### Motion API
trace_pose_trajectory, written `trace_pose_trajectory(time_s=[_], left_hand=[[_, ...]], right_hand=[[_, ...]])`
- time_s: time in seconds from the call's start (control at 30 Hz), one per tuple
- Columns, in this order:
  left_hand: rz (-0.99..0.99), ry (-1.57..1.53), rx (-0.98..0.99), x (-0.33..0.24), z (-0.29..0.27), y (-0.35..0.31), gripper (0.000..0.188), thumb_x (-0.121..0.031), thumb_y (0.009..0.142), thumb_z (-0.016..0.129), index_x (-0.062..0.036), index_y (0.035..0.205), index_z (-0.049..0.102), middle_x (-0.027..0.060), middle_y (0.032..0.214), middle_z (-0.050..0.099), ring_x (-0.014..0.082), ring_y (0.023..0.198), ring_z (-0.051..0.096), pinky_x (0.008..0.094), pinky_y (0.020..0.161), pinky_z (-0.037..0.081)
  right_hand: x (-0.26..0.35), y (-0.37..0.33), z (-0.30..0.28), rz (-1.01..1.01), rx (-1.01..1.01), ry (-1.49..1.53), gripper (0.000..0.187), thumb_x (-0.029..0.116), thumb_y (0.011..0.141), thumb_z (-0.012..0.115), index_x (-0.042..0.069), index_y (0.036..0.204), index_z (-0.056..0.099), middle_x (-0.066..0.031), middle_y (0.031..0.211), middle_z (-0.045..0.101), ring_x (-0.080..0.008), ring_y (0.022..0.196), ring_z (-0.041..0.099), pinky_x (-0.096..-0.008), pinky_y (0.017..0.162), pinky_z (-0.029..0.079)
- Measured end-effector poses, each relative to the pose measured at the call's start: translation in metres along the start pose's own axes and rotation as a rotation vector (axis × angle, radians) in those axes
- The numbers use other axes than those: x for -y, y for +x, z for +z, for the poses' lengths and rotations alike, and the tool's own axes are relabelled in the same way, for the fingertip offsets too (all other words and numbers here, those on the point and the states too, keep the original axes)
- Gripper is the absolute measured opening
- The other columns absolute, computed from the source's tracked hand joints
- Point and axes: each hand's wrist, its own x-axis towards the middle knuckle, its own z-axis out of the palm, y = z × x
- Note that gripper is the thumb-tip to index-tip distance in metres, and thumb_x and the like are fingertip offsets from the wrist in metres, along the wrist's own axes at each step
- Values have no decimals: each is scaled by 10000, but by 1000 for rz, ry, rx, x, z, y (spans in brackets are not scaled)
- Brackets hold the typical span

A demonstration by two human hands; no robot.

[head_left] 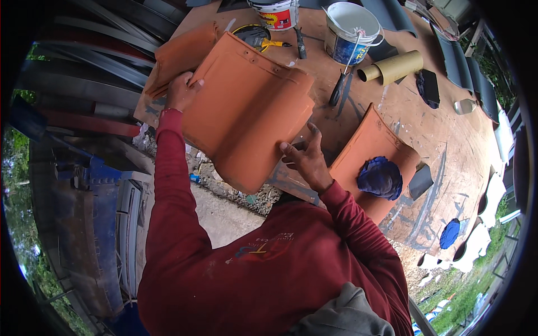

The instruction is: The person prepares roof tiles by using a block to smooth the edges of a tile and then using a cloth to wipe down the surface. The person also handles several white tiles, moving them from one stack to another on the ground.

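One wide, brown, flat wood table [468, 162] has gray streaks on it. One big tile [246, 101] of orange clay is in front of the person, tipped, over the near edge of the table. It looks smooth, with a fat round hump down one side and a ridge along the top. One other tile [367, 134] of the same orange lies on the table to the right, with a hump too. A pile [188, 53] of orange tiles sits at the far left; I cannot tell how many. Two round buckets [350, 40] stand at the back, both with white on them.

There are two hands. The left hand [182, 92] is closed on the left edge of the big tile, its thumb on the front. The right hand [307, 159] is half open, fingers spread, with one tip on the right edge; I cannot tell if it grips.

One stiff tan roll [398, 67] lies near the buckets. One dark blue, wrinkly, round lump [380, 178] is on the other tile. One small brush [274, 43], yellow on the handle, lies past the big tile.
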Motion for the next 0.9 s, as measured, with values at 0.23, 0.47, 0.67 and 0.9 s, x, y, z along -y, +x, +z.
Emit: trace_pose_trajectory(time_s=[0.23,0.47,0.67,0.9], left_hand=[[102,-189,276,16,1,34,374,-328,882,803,11,913,650,63,792,611,145,762,532,342,716,471],[37,-562,138,27,-3,-3,495,-311,991,691,34,1337,611,132,1235,694,201,1093,679,335,955,528],[313,-393,-442,-133,-4,-81,306,-134,951,702,27,1209,662,158,1129,691,272,1037,673,379,932,516],[664,-546,5,-307,185,-213,600,-179,886,717,-43,1432,509,168,1263,599,335,1089,615,439,970,504]], right_hand=[[-22,12,1,-75,-96,78,986,360,941,770,-110,1517,122,-198,949,678,-244,828,718,-343,734,583],[-56,-19,-78,-306,-450,-625,509,270,904,770,-24,1289,611,-227,1041,701,-358,968,695,-440,899,542],[-124,-109,-219,185,-1162,-1337,1019,543,766,837,88,1562,393,-291,1422,497,-446,1344,442,-537,1127,348],[-160,-109,-268,347,-1007,-640,1298,669,651,872,-77,1555,312,-340,1547,390,-453,1424,419,-516,1178,354]])
